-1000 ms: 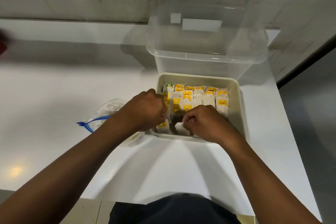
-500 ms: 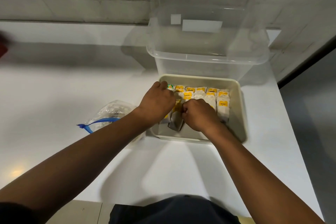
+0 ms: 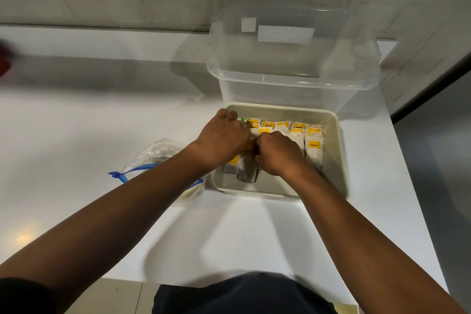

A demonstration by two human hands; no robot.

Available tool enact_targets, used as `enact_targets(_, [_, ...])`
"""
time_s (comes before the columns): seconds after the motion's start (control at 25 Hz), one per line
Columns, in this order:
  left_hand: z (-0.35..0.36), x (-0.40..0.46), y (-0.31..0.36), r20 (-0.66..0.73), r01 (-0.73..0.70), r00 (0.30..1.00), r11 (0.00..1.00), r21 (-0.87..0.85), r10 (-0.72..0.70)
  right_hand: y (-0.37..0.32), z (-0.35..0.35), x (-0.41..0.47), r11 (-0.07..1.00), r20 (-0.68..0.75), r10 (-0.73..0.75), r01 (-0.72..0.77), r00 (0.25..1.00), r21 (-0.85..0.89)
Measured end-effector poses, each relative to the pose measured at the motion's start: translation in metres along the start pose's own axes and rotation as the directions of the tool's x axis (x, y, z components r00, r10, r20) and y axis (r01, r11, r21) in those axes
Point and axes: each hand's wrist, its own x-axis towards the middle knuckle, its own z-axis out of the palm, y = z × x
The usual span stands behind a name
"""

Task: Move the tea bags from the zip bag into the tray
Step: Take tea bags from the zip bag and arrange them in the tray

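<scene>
A cream tray (image 3: 341, 150) stands on the white table, packed with rows of white tea bags with yellow labels (image 3: 314, 146). Both of my hands are inside it, at its left half. My left hand (image 3: 222, 136) lies with curled fingers over the left column of tea bags, near the tray's far left corner. My right hand (image 3: 277, 153) is curled over tea bags in the middle; its fingertips are hidden, so what they hold is unclear. The clear zip bag (image 3: 155, 158) with a blue zipper lies left of the tray, partly hidden behind my left forearm.
A large clear plastic box (image 3: 293, 79) stands directly behind the tray, against a white brick wall. The table's right edge runs close beside the tray. A blurred red object (image 3: 3, 66) sits at the far left edge of view.
Both hands have moved further into the tray, from its near edge toward the far left, pushing the tea bags back. The near strip of the tray floor now shows.
</scene>
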Motion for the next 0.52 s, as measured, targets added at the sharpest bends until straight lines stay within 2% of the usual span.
enact_targets(0.2, [-0.0007, 0.0019, 0.0073, 0.045, -0.005, 0.999, 0.998, 0.055, 0.003, -0.0007, -0.0006, -0.0005, 1.000, -0.022, 0.009, -0.009, 1.000, -0.008])
enact_targets(0.36, [-0.0029, 0.0001, 0.0097, 0.066, -0.016, 0.998, 0.999, 0.029, 0.014, -0.0002, -0.0031, 0.0017, 1.000, -0.012, 0.019, -0.019, 1.000, 0.013])
enact_targets(0.52, [0.0016, -0.0022, 0.0118, 0.035, -0.019, 0.999, 0.999, 0.037, 0.018, 0.0004, -0.0016, 0.0015, 0.999, -0.004, 0.029, -0.029, 1.000, 0.031])
